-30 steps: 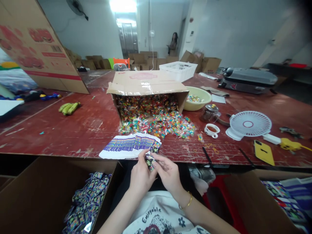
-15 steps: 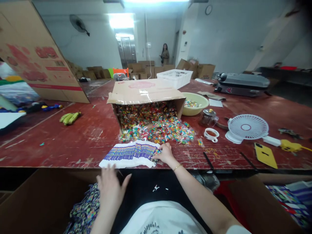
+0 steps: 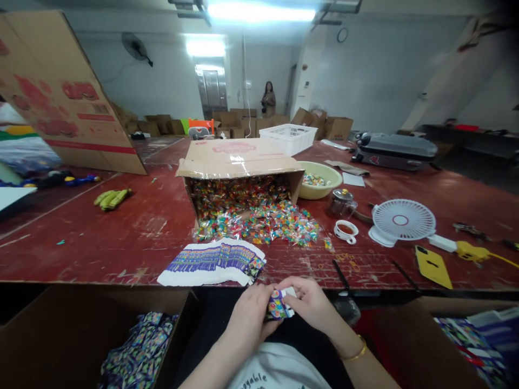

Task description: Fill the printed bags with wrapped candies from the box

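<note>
Just in front of the table edge, both hands are closed on one small printed box (image 3: pixel 278 306), purple with coloured fruit-like pictures and white flaps at its right end. My left hand (image 3: pixel 252 313) grips its left side. The fingers of my right hand (image 3: pixel 310 302) pinch the white flaps. On the table beyond lies a fanned row of flat purple-and-white printed boxes (image 3: pixel 214 260). Behind that row, clear packets of colourful candy (image 3: pixel 263 224) spill from a cardboard carton (image 3: pixel 239 156) lying on its side.
An open carton of finished-looking printed packs (image 3: pixel 140 346) stands at lower left. To the right are a cup of tea (image 3: pixel 346 230), a glass teapot (image 3: pixel 341 202), a white fan (image 3: pixel 403 219), a yellow phone (image 3: pixel 433 267) and a yellow bowl (image 3: pixel 318 181). Bananas (image 3: pixel 112 199) lie left. A person (image 3: pixel 268 100) stands far back.
My right hand has taken a box from the right end of the row and drawn it back off the table. My left hand has come right and closed on it too.
</note>
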Available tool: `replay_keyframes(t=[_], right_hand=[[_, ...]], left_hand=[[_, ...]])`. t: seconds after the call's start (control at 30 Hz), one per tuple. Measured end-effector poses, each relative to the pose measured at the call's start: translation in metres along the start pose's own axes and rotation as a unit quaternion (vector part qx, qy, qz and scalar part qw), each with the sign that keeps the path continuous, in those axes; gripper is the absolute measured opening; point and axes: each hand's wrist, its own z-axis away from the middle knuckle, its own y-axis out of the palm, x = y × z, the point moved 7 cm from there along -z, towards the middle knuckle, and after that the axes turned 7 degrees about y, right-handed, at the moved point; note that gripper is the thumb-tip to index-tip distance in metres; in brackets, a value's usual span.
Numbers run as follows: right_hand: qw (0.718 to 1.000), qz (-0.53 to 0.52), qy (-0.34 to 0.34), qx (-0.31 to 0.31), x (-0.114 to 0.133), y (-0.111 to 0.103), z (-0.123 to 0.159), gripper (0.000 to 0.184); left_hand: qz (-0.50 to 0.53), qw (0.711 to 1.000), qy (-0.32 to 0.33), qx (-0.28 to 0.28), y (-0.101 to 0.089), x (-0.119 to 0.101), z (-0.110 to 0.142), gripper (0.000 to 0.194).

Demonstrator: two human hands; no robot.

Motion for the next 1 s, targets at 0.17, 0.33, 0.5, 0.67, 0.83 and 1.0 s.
replay_keyframes(t=[0.17,0.33,0.5,0.67,0.83,1.0], right_hand=[[0.997,-0.078,0.009,-0.003,0.002,0.012,-0.011,0.016],[0.982,-0.189,0.009,-0.007,-0.004,0.015,-0.014,0.028],[0.952,-0.298,0.037,-0.056,-0.02,0.015,-0.012,0.029],[0.938,-0.338,0.071,-0.032,-0.024,0.033,-0.008,0.018],[0.989,-0.106,-0.063,-0.076,0.0,0.034,0.007,0.027],[0.99,-0.115,-0.047,-0.068,0.004,0.036,0.013,0.026]], left_hand=[[0.12,0.983,-0.14,0.001,-0.005,0.013,0.009,0.021],[0.225,0.956,-0.176,-0.066,-0.001,0.017,0.013,0.042],[0.108,0.986,-0.082,-0.093,0.0,-0.003,0.013,0.051],[0.103,0.989,-0.085,-0.065,0.01,-0.009,0.015,0.04],[0.12,0.979,-0.147,-0.077,0.002,-0.001,0.021,0.074],[0.045,0.985,-0.158,-0.06,-0.003,0.005,0.02,0.062]])
